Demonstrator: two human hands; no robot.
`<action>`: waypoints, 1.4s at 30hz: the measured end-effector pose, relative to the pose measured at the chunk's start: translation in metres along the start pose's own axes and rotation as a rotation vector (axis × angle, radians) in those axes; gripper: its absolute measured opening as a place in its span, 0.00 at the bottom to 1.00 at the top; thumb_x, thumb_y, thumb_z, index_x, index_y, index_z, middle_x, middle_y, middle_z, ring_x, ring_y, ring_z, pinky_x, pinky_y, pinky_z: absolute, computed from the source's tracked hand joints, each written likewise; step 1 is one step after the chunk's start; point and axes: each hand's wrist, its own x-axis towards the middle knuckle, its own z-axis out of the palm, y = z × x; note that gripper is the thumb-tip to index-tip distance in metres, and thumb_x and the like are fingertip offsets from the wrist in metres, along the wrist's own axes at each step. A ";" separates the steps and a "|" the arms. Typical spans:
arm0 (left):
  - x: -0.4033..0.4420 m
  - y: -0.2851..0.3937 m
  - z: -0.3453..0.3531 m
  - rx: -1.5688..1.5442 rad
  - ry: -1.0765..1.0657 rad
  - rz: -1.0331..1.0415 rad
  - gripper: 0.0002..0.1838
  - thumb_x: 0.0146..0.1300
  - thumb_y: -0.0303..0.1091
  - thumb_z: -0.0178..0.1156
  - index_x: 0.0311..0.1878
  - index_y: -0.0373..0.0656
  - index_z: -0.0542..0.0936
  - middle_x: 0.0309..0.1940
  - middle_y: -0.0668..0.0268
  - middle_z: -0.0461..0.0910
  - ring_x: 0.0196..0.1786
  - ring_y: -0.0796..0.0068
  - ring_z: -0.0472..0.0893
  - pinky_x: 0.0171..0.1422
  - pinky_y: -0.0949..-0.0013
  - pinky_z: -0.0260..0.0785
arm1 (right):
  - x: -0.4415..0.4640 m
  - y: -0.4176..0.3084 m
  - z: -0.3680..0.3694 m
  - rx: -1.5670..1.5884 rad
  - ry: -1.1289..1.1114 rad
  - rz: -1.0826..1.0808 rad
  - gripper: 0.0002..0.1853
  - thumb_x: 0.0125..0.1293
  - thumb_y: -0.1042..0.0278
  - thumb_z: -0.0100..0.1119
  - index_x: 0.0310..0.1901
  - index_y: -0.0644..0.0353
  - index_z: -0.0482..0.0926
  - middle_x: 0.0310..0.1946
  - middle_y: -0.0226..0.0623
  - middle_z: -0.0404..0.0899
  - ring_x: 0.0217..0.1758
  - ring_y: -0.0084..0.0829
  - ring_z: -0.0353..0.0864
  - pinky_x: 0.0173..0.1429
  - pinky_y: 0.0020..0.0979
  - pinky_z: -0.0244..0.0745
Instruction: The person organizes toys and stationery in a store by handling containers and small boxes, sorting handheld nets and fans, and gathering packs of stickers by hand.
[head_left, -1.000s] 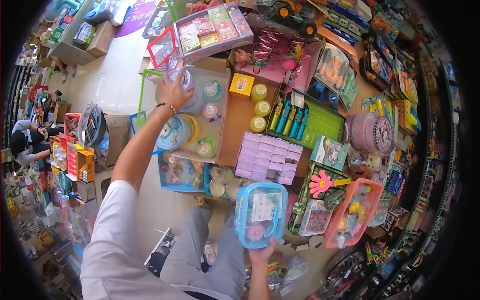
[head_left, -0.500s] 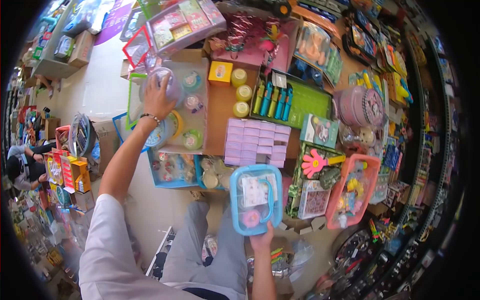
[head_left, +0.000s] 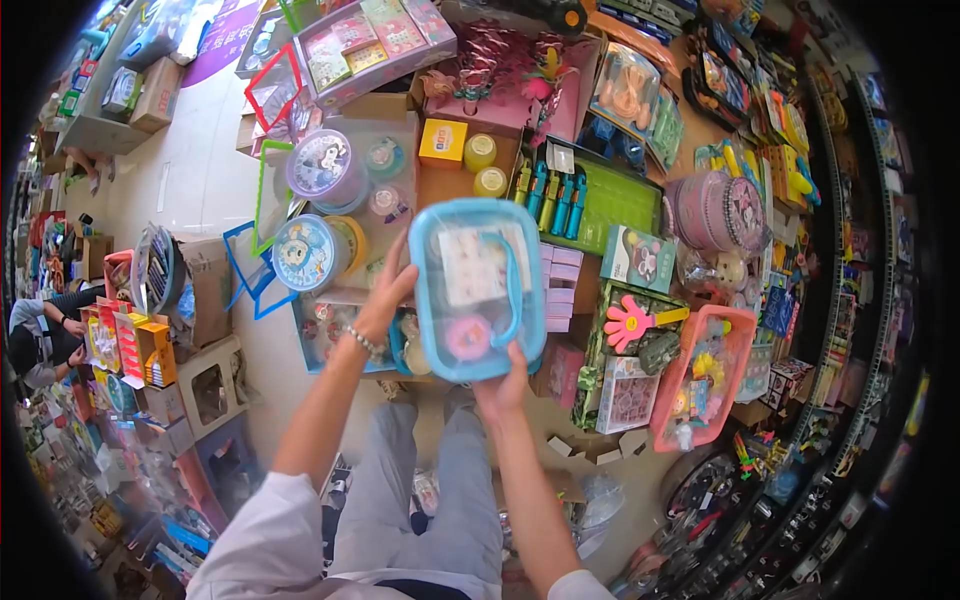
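A blue-rimmed plastic box (head_left: 432,322) with a clear lid and a blue strap handle is held up in front of me. Through the lid show a white printed sheet and a round pink item. My right hand (head_left: 501,388) grips its bottom edge, thumb on the front and the other fingers hidden underneath. Against the left side of the box lies my left hand (head_left: 383,305), its fingers partly behind the rim. Left of it stand a round tub with a blue lid (head_left: 305,254) and a purple-lidded tub (head_left: 319,165).
Yellow-lidded jars (head_left: 480,151) and a green tray (head_left: 610,205) of pens lie beyond the box. To the right are a pink hand clapper (head_left: 628,326) and an orange basket (head_left: 745,375) of toys. Another person (head_left: 45,335) works at far left.
My left hand has let go of the purple tub and come over to the blue box's left side. The box has moved up and slightly left, now covering part of the lilac boxes.
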 end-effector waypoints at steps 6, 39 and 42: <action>-0.042 -0.037 -0.038 -0.291 0.022 -0.045 0.56 0.60 0.51 0.75 0.85 0.46 0.53 0.78 0.56 0.65 0.78 0.59 0.68 0.81 0.57 0.62 | 0.048 -0.015 0.002 -0.470 -0.326 0.172 0.42 0.73 0.51 0.67 0.81 0.54 0.57 0.77 0.35 0.65 0.79 0.36 0.65 0.82 0.47 0.61; -0.284 -0.138 -0.023 -0.348 0.193 -0.181 0.71 0.46 0.45 0.80 0.87 0.44 0.42 0.81 0.56 0.58 0.82 0.58 0.60 0.85 0.55 0.53 | 0.228 -0.075 0.074 -1.064 -0.228 -0.246 0.27 0.64 0.68 0.76 0.61 0.58 0.74 0.50 0.36 0.86 0.46 0.28 0.86 0.50 0.30 0.80; -0.283 -0.137 -0.024 -0.342 0.230 -0.193 0.69 0.44 0.46 0.79 0.86 0.42 0.46 0.78 0.56 0.62 0.80 0.58 0.63 0.84 0.56 0.55 | 0.218 -0.076 0.073 -1.029 -0.295 -0.234 0.27 0.64 0.66 0.76 0.61 0.59 0.74 0.52 0.38 0.86 0.50 0.27 0.85 0.54 0.31 0.80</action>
